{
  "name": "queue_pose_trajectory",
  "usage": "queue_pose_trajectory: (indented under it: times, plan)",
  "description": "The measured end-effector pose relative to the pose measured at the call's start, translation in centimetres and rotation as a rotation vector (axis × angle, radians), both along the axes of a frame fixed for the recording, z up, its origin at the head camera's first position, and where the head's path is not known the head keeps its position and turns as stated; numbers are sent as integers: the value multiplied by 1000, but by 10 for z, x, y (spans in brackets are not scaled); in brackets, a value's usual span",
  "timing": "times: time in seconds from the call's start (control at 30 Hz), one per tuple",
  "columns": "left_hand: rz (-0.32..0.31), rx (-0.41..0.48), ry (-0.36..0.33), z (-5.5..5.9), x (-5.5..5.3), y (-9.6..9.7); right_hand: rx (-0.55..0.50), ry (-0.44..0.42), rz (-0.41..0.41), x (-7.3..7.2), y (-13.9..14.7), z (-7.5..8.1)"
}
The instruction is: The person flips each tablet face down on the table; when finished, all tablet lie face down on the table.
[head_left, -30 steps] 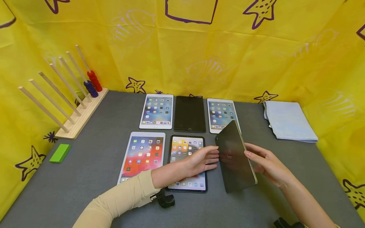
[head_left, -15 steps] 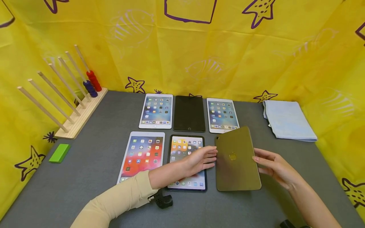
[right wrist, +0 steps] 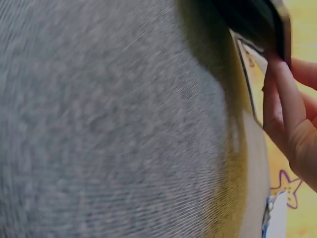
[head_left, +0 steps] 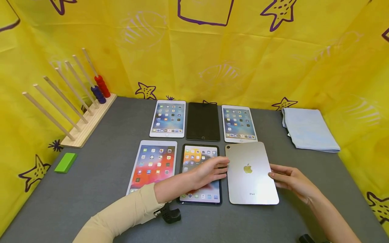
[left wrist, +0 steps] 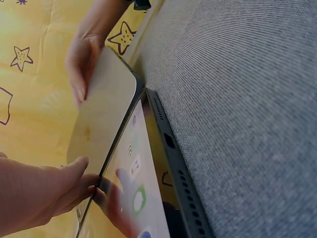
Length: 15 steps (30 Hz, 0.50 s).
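Observation:
A silver tablet (head_left: 252, 184), back side up with an apple logo, lies low over the table at a slight tilt, its right edge raised. My right hand (head_left: 293, 182) pinches that right edge between thumb and fingers; the right wrist view shows the dark screen side of the tablet (right wrist: 255, 25) lifted over the cloth. At the left edge, my left hand (head_left: 209, 173) touches the tablet with its fingers extended, as the left wrist view also shows. Below my left hand and forearm lies a black-framed tablet (head_left: 200, 197) with a lit screen, partly covered.
Several other tablets lie in rows: a white one with a red screen (head_left: 159, 158), two white ones (head_left: 168, 118) (head_left: 238, 123) at the back and a dark one (head_left: 203, 121) between them. A folded blue cloth (head_left: 310, 130), green block (head_left: 66, 162) and wooden peg stand (head_left: 91, 123) sit farther out.
The silver tablet has turned down from a steep tilt to nearly flat, its back now facing up. My right hand moved right and down with its edge; my left hand barely shifted.

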<state>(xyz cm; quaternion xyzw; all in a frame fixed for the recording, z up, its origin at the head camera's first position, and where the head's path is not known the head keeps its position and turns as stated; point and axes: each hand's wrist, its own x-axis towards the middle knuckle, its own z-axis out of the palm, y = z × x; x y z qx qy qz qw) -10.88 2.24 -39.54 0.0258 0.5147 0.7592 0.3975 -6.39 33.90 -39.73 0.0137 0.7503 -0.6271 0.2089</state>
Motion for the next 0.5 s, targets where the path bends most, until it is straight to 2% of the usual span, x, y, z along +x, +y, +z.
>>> queue_pose_trajectory:
  times: [0.3,0.5]
  plan:
    - [-8,-10,3,0,0,-3,146,40,-11,2,-6,-10]
    - [-26,-9,10,0,1,-5,205,81,-33,3,-13,-11]
